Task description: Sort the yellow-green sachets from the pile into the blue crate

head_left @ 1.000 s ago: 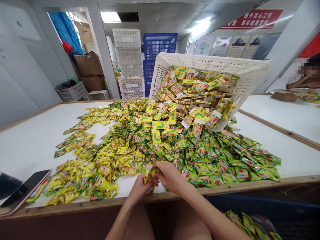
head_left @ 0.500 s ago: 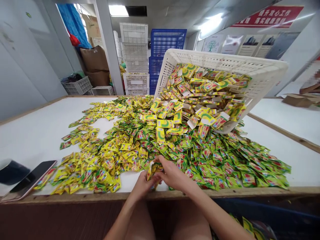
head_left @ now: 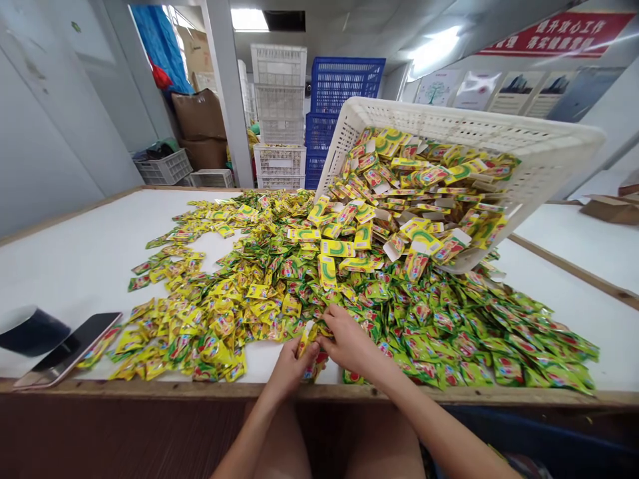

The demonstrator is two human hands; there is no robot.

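Observation:
Near the table's front edge my left hand (head_left: 288,367) is closed around a small yellow carton (head_left: 305,338), a white flap showing at its top. Just right of the carton is my right hand (head_left: 345,340), its fingers pinched together; what they hold, if anything, is hidden. Beyond both hands spreads a heap of small candy packets, yellow packets (head_left: 224,326) to the left and green packets (head_left: 424,339) to the right. A white plastic basket (head_left: 544,150), tipped towards me, spills similar yellow cartons (head_left: 337,248) onto the heap.
A dark mug (head_left: 34,330) and a phone (head_left: 74,349) sit at the table's left front. Stacked white crates (head_left: 279,100) and blue crates (head_left: 344,86) stand behind the table. A wooden strip (head_left: 574,269) crosses the right side, with a brown cardboard box (head_left: 612,209) beyond it.
The camera view has turned slightly left. My right hand's fingers have drawn from over the carton to its right side. My left hand still holds the carton.

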